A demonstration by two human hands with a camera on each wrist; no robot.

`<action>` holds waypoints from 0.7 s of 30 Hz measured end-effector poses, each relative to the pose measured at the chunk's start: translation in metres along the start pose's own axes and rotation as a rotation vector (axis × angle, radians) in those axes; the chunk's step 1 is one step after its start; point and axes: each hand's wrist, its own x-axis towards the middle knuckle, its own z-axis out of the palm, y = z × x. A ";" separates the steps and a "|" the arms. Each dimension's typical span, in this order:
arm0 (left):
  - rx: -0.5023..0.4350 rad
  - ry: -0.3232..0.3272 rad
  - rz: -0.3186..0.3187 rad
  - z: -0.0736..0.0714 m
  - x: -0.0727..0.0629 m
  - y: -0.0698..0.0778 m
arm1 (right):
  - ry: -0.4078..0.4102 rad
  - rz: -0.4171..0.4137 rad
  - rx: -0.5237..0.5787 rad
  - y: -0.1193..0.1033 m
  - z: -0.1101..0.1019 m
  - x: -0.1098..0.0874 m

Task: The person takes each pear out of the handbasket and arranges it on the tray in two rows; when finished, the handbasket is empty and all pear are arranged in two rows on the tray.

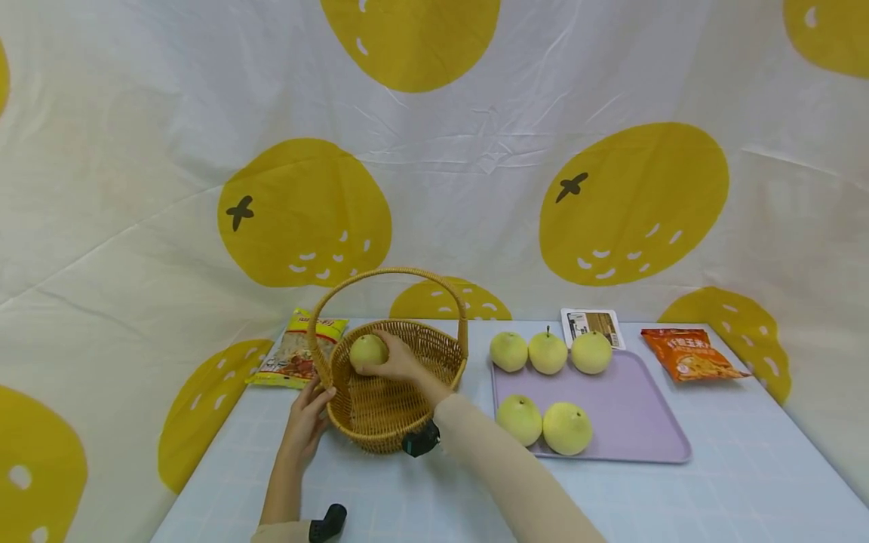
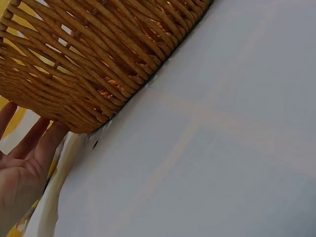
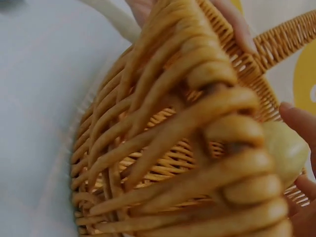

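Note:
A wicker basket (image 1: 377, 416) with a tall arched handle stands left of centre in the head view. My right hand (image 1: 399, 362) reaches over its near rim and holds a round yellow-green pear (image 1: 367, 352) inside, by the left wall. The right wrist view shows that pear (image 3: 286, 152) between thumb and fingers, partly hidden behind the woven rim. My left hand (image 1: 307, 424) grips the basket's left rim by the handle's base, thumb over the edge. From the left wrist, its fingers (image 2: 45, 140) rest against the outer weave.
A lilac tray (image 1: 631, 411) on the right bears several pears (image 1: 567, 428). Behind it lies a white labelled packet (image 1: 594, 324), with an orange snack bag (image 1: 691, 354) to the right. A yellow food bag (image 1: 292, 354) lies behind the basket's left side. A fruit-print cloth (image 1: 468, 196) hangs behind the table.

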 end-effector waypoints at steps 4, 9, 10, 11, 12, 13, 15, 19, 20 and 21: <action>0.003 -0.004 0.006 0.000 -0.001 0.001 | -0.007 0.017 0.013 0.002 0.004 -0.001; -0.015 -0.004 0.013 0.000 0.000 0.000 | -0.044 0.010 -0.032 0.002 0.009 -0.004; -0.016 -0.002 0.012 0.000 0.000 -0.001 | -0.046 0.016 -0.032 0.002 0.010 -0.006; -0.018 -0.001 0.012 0.000 0.000 -0.001 | -0.044 0.024 -0.024 0.001 0.011 -0.007; -0.016 0.000 0.012 0.001 0.001 -0.001 | -0.041 0.037 -0.008 0.000 0.013 -0.008; -0.013 0.000 0.011 0.000 0.001 -0.001 | -0.036 0.046 -0.001 0.000 0.014 -0.009; -0.005 -0.002 0.007 0.000 0.000 -0.002 | -0.031 0.048 0.003 -0.002 0.016 -0.010; 0.009 -0.002 0.008 0.000 -0.001 -0.001 | -0.056 0.040 -0.070 -0.004 0.016 -0.011; 0.012 -0.003 0.011 0.000 -0.001 -0.001 | -0.063 0.037 -0.085 -0.004 0.016 -0.011; 0.011 -0.002 0.012 0.000 0.000 0.000 | -0.072 0.034 -0.099 -0.005 0.016 -0.011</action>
